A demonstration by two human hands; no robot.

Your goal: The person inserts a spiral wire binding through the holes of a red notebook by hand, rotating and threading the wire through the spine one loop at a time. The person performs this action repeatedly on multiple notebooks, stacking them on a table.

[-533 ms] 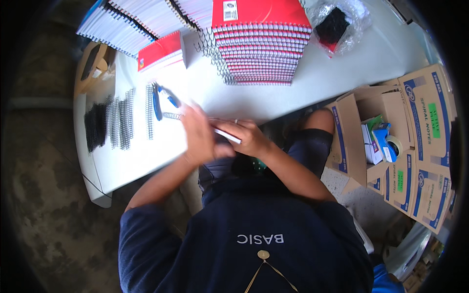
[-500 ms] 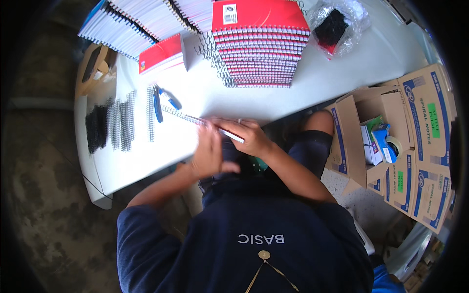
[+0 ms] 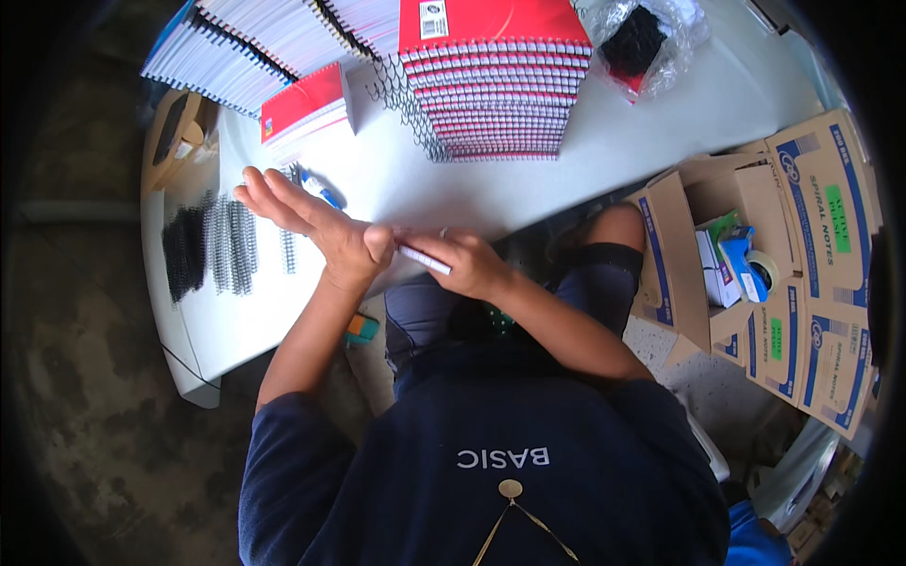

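My right hand [image 3: 472,262] grips a thin notebook [image 3: 425,259] near the table's front edge. Only the notebook's pale page edge shows well. Beside it, my left hand [image 3: 326,226] is stretched out flat with fingers extended to the left, its thumb close to the notebook's left end. Whatever lies under that palm is hidden, including the wire spiral. A blue-handled tool [image 3: 321,189] shows just beyond my left fingers, partly covered. Left of them lie silver wire spirals [image 3: 231,241] and a bunch of black spirals [image 3: 184,250].
A tall stack of red spiral notebooks [image 3: 495,99] stands at the back, with a small red notebook pile [image 3: 307,108] to its left. Behind are rows of white-paged books [image 3: 241,57]. A plastic bag [image 3: 651,47] lies far right. Cardboard boxes [image 3: 675,274] stand beside my leg.
My left hand has swept forward and left, from a blur beside the notebook to flat over the table. The spiral sticking out from the notebook is now covered. My right hand keeps its grip.
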